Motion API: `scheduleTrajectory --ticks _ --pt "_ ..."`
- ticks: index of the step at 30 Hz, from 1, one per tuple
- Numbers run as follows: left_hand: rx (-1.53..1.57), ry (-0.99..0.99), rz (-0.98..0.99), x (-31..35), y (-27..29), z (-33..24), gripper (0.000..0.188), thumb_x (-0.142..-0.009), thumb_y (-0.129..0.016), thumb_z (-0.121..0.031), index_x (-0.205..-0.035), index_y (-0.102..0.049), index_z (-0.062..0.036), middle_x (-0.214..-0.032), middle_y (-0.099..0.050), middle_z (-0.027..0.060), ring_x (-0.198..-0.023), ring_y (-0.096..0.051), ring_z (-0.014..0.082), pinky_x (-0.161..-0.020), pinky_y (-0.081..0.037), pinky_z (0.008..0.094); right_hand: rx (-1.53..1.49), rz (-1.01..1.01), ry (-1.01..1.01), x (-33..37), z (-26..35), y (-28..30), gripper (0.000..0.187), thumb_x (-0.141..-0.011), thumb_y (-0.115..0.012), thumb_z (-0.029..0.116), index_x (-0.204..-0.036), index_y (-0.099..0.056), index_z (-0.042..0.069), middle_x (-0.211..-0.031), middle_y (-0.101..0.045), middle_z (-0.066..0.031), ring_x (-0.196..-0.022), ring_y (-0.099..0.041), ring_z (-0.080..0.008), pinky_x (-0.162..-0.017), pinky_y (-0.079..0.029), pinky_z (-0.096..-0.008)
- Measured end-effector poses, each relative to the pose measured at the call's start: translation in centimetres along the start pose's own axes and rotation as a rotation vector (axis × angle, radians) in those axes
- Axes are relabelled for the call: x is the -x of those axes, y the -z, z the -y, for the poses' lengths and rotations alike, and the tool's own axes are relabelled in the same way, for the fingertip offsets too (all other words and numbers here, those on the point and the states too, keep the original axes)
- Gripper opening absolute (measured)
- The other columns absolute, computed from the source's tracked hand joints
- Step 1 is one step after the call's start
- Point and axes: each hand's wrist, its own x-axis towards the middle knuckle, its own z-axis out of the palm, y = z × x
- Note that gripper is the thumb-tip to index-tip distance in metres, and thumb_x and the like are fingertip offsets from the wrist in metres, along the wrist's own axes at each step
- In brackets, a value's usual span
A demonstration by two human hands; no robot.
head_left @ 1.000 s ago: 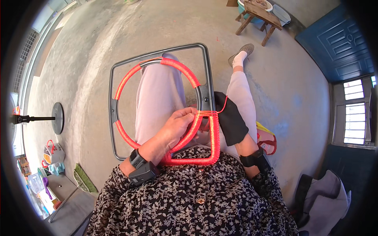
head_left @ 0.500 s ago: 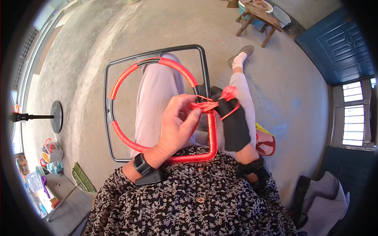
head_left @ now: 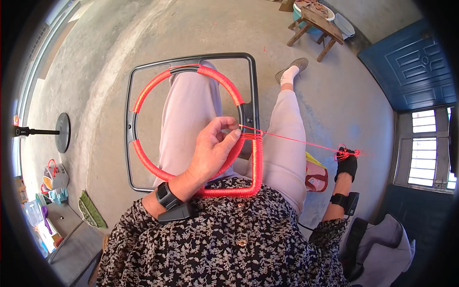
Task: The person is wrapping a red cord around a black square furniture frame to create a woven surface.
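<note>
A black square frame (head_left: 191,58) with a round ring inside it rests across my lap. Glossy red cord (head_left: 258,165) is wound tightly round parts of the ring and the near right corner of the frame. My bare left hand (head_left: 215,147) pinches the cord at the frame's right side, where ring and frame join. From there a taut strand (head_left: 301,140) runs to the right. At its far end my right hand (head_left: 346,165), in a black glove, is closed round a loose bundle of the cord (head_left: 345,152).
A wooden stool (head_left: 315,24) stands at the far right beside tubs. Blue doors (head_left: 411,62) line the right side, with a grey cloth-covered object (head_left: 387,248) near me. To the left are a round black disc on a rod (head_left: 63,133), a bucket (head_left: 56,177) and a green brush (head_left: 92,209).
My right hand has swung out to the right, away from the frame, drawing the red strand straight. My left hand stays at the join, and the frame has shifted only slightly.
</note>
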Motion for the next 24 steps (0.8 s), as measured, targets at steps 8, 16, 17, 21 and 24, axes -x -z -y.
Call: scheduleTrajectory --ticks 8,16,17,21,24 --pt "0.207 0.203 0.099 -0.4 0.0 -0.6 0.02 -0.093 -0.055 -0.016 -0.108 -0.052 -0.0021 -0.085 -0.06 0.0019 -0.068 -0.057 0.0084 -0.057 -0.05 0.0226 -0.139 0.525 0.039 1.8 -3.0 -8.0 0.02 -0.088 -0.056 0.013 -0.101 -0.061 0.0 -0.089 -0.064 -0.0062 -0.073 -0.06 -0.0125 -0.063 -0.05 -0.0274" --pt "0.282 0.239 0.077 -0.2 -0.1 -1.1 0.023 -0.094 -0.054 -0.024 -0.108 -0.051 -0.0052 -0.079 -0.06 0.0016 -0.061 -0.059 0.0099 -0.053 -0.051 0.0234 0.579 0.945 -0.08 10.4 -3.9 -19.4 0.039 -0.096 -0.049 0.021 -0.129 -0.048 0.0 -0.102 -0.061 -0.0038 -0.089 -0.057 -0.009 -0.078 -0.047 -0.0249" --pt "0.328 0.253 0.073 -0.2 -0.1 -1.4 0.023 -0.094 -0.054 -0.025 -0.107 -0.052 -0.0058 -0.079 -0.061 0.0017 -0.061 -0.06 0.01 -0.053 -0.051 0.0233 0.539 0.954 -0.144 10.1 -4.8 -18.7 0.037 -0.095 -0.05 0.021 -0.126 -0.05 0.0 -0.099 -0.061 -0.0033 -0.086 -0.056 -0.0092 -0.075 -0.047 -0.0243" --pt "0.45 0.248 0.041 -0.7 -0.5 -1.4 0.019 -0.094 -0.055 -0.025 -0.099 -0.056 -0.0072 -0.078 -0.062 0.0027 -0.06 -0.061 0.0098 -0.053 -0.052 0.0238 0.42 0.852 -0.357 9.5 -4.3 -16.7 0.031 -0.096 -0.049 0.021 -0.118 -0.053 0.0 -0.116 -0.059 -0.0086 -0.101 -0.057 -0.0153 -0.089 -0.046 -0.0331" --pt "0.455 0.295 0.077 -1.0 -0.2 -0.7 0.016 -0.093 -0.056 -0.023 -0.09 -0.058 -0.0073 -0.075 -0.063 0.0034 -0.058 -0.061 0.0089 -0.053 -0.053 0.024 -0.027 0.673 -0.394 9.8 -3.7 -18.2 0.031 -0.096 -0.049 0.025 -0.114 -0.053 0.0 -0.111 -0.061 -0.0118 -0.096 -0.06 -0.0197 -0.08 -0.049 -0.0317"
